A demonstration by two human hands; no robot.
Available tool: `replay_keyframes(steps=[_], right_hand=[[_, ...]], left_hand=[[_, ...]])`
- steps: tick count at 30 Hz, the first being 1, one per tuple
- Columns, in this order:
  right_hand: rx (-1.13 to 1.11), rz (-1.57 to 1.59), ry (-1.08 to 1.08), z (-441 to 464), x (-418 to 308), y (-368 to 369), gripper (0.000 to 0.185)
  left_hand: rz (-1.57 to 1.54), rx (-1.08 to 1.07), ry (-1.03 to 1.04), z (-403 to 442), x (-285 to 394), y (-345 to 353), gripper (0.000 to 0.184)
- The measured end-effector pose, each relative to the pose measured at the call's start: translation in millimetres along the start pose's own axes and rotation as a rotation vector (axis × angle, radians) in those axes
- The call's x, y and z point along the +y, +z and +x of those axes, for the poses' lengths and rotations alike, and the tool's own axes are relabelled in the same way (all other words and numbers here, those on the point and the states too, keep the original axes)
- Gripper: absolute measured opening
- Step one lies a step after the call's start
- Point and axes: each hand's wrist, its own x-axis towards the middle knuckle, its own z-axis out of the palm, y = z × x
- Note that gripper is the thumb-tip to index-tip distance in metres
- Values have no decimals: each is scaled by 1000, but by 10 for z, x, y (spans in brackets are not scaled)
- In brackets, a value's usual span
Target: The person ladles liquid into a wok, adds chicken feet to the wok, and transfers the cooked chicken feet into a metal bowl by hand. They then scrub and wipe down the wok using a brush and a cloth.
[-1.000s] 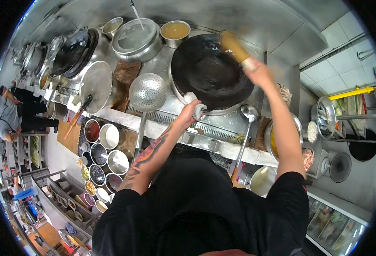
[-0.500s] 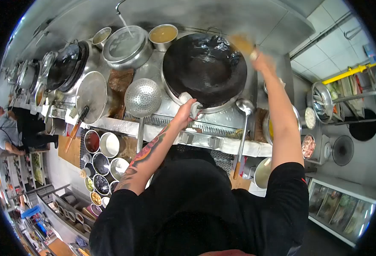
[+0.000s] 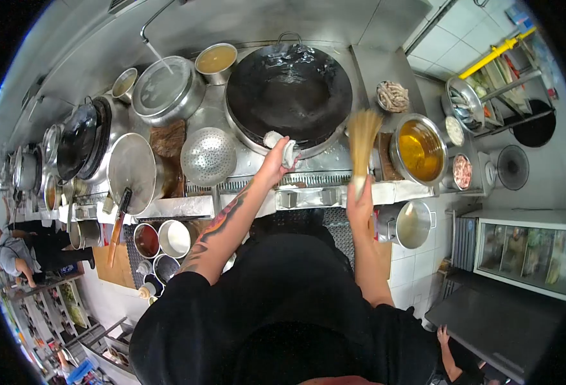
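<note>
At the near rim of a large black wok (image 3: 289, 96), my left hand (image 3: 274, 165) is closed around a folded white cloth (image 3: 289, 154). Whether the cloth wraps a wok handle is hidden. The wok sits on the range, wet and shiny at its far side. My right hand (image 3: 360, 208) grips a bamboo wok brush (image 3: 364, 138) by its lower end, bristles pointing up, just right of the wok. A perforated strainer (image 3: 208, 157) lies to the left of my left hand. Close to the brush on the right stands a metal bowl of yellow oil (image 3: 420, 151).
A tap (image 3: 154, 48) hangs over a lidded pot (image 3: 167, 90); a broth pot (image 3: 216, 63) stands beside it. Sauce containers (image 3: 174, 237) line the lower left. Bowls of meat (image 3: 461, 171) and pale strips (image 3: 392, 96) are at right. Co-workers (image 3: 13, 256) stand far left; another person's arm (image 3: 448, 354) shows lower right.
My right hand has drawn the brush back from the wok's far right side to the range's front edge. My left hand keeps its hold on the cloth. The view has turned somewhat.
</note>
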Motion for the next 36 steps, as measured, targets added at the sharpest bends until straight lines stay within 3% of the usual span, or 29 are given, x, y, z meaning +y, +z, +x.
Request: replay_keyframes(steps=[2, 6, 10, 12, 15, 21, 24, 26, 30, 33, 36], right_hand=[[-577, -318, 423, -388, 137, -158, 67], [-520, -360, 477, -345, 342, -169, 68], [-660, -250, 452, -50, 520, -139, 73], [-741, -260, 478, -94, 506, -153, 75], [-876, -203, 424, -169, 570, -185, 79], [-911, -179, 287, -257, 647, -493, 71], [-950, -137, 193, -194, 673, -692, 59], [-1012, -75, 98, -110, 719, -850, 56], [-1141, 9, 37, 52, 799, -1085, 54], [-1112, 23, -53, -2, 980, -1116, 52], [-1175, 9, -55, 106, 991, -1238, 51]], left_hand=[[22, 13, 20, 18, -6, 3, 34], [-27, 112, 102, 157, -82, 0, 31], [22, 103, 243, 200, -126, 6, 31], [40, 165, 191, 110, -55, 5, 31], [106, 216, 166, -73, 49, 9, 34], [-43, 142, 236, -302, -286, -424, 52], [270, 496, 283, -592, -757, -617, 49], [779, 674, 571, -779, -1074, -766, 44], [984, 766, 597, -1130, -1075, -1064, 42], [731, 789, 625, -1321, -775, -1078, 43], [611, 772, 617, -1658, -325, -449, 47]])
